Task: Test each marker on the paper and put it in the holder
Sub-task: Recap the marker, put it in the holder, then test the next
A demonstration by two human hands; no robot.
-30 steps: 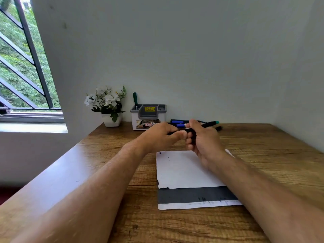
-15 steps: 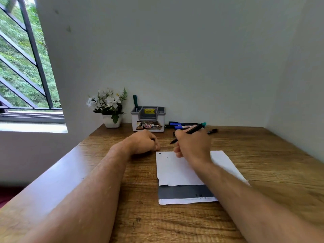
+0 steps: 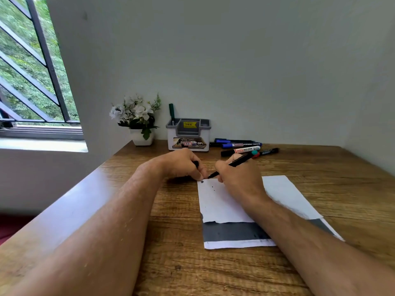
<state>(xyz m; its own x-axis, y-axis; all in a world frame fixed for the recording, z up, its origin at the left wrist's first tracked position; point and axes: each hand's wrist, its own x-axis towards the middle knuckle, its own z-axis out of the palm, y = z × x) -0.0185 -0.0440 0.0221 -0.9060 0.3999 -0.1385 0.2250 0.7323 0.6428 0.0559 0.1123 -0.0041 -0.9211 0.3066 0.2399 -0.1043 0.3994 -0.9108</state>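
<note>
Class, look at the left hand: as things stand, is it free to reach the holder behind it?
Probably yes: bare table lies between the left hand and the holder, though the hand seems to be gripping a small black thing, likely the cap.

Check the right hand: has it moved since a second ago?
Yes. The right hand came down and toward the person, away from the holder, bringing the marker tip onto the paper.

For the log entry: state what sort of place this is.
Probably a home study corner or small desk nook: a wooden desk set against plain walls, a barred window onto greenery, a potted flower and a marker holder.
</note>
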